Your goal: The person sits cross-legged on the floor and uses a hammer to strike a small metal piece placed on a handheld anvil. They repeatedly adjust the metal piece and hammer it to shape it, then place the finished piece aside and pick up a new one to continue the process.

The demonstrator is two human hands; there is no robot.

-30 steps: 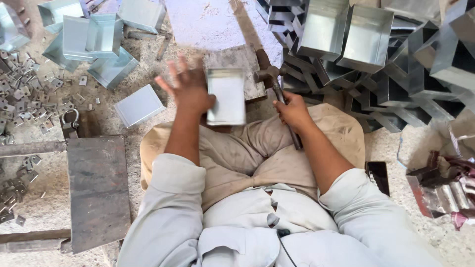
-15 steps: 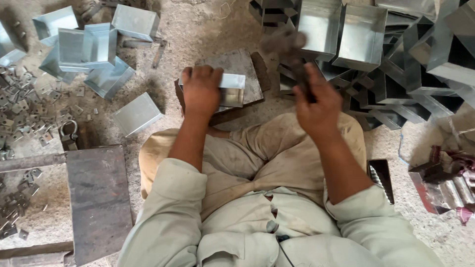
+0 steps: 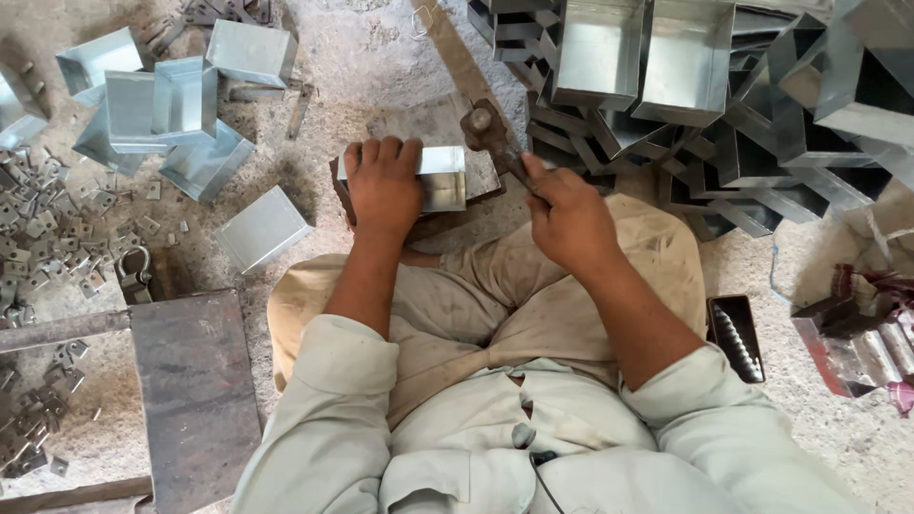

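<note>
A dusty concrete floor [image 3: 381, 48] is seen under even daylight; folded sheet-metal boxes [image 3: 666, 67] are stacked upper right; small metal brackets [image 3: 48, 219] are scattered left; a dark steel plate [image 3: 195, 390] lies lower left.

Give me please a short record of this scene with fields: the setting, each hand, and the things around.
Setting: a person sits on a dusty floor, seen from above
Left hand: fingers pressed over a folded sheet-metal piece that lies on a flat block
Right hand: closed on the handle of a hammer, its head just right of the metal piece
Ahead right: stacked open metal boxes
Ahead left: loose metal boxes
Far left: small metal brackets scattered
Near left: dark steel plate
</note>
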